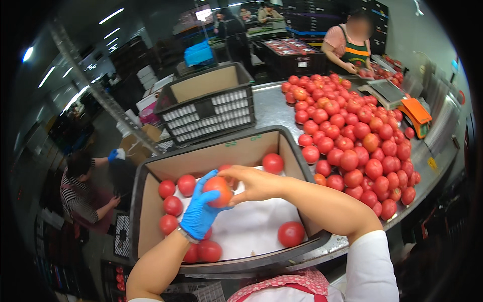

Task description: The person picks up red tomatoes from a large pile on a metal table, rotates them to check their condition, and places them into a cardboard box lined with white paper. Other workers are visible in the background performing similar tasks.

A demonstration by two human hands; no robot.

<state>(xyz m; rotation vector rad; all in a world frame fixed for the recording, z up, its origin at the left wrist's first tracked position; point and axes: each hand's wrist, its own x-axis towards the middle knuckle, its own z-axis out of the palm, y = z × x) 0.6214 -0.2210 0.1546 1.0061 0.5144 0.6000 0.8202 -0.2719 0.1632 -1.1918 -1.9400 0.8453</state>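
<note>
My left hand [199, 213], in a blue disposable glove, grips a red tomato [217, 191] from the left. The bare fingers of my right hand [260, 184] curl against the same tomato from the right. Both hands are over a black plastic crate [288, 139] with cardboard-lined walls and a white sheet [249, 230] on its bottom. Several tomatoes [173, 205] line the crate's left side, some partly hidden by my left arm. One tomato [273, 163] sits in the far right corner, another [291, 234] near the front right. A further one shows partly behind my fingers.
A large heap of tomatoes [349, 160] covers much of the metal table [268, 102] on the right. Behind my crate stands a second black crate [207, 120]. An orange scale [415, 113] is beyond the heap. Co-workers [349, 49] work at the back; another person [81, 192] is at left.
</note>
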